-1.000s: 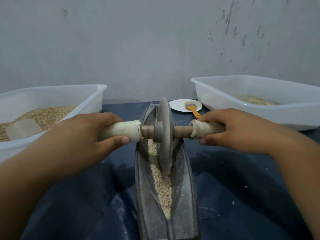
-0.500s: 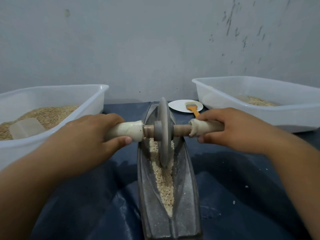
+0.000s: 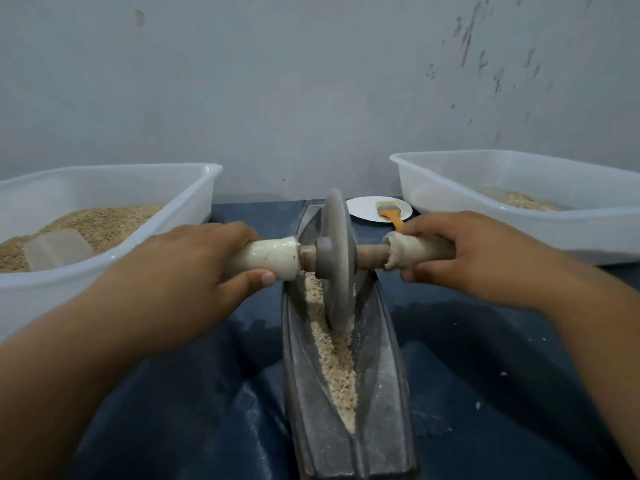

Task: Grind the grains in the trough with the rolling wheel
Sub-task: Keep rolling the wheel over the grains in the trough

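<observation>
A grey boat-shaped metal trough (image 3: 388, 403) lies lengthwise in front of me on a dark blue cloth. Pale crushed grains (image 3: 337, 368) fill its central groove. The grey rolling wheel (image 3: 337, 258) stands upright in the groove, toward the far half, on a wooden axle with cloth-wrapped handles. My left hand (image 3: 180, 275) grips the left handle (image 3: 266, 259). My right hand (image 3: 474, 258) grips the right handle (image 3: 419, 251). The wheel's lower edge sits in the grains.
A white plastic tub (image 3: 114, 174) with grain and a clear scoop (image 3: 57, 249) stands at the left. A second white tub (image 3: 519, 233) with some grain stands at the right. A white plate (image 3: 363, 207) with an orange brush (image 3: 389, 213) lies behind the trough by the wall.
The wheel and both hands have stayed around the far half of the trough, shifting slightly; more of the grain-filled near groove shows in front of the wheel.
</observation>
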Available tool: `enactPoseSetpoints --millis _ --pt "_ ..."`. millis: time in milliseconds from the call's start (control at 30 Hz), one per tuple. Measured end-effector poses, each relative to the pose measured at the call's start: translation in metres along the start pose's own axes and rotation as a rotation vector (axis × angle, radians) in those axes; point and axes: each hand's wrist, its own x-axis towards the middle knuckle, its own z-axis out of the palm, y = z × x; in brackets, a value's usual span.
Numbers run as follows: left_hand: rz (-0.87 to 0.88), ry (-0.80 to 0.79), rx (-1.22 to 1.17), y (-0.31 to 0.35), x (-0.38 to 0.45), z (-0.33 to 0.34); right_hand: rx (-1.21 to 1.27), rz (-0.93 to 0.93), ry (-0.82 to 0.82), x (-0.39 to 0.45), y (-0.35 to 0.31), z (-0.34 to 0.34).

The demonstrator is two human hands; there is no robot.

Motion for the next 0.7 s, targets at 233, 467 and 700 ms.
enactPoseSetpoints --millis 233,467,700 --pt "0.039 -0.043 -0.108 -0.006 -0.011 -0.021 0.101 -0.059 -0.424 -0.020 -0.001 -0.031" --pt "-0.025 -0.004 0.003 0.002 -0.001 -0.001 -0.021 0.022 -0.036 -0.004 -0.002 -0.002" --pt "0.020 -0.101 -0.143 -0.009 -0.013 -0.023 0.086 -0.060 -0.352 -0.019 -0.002 -0.029"
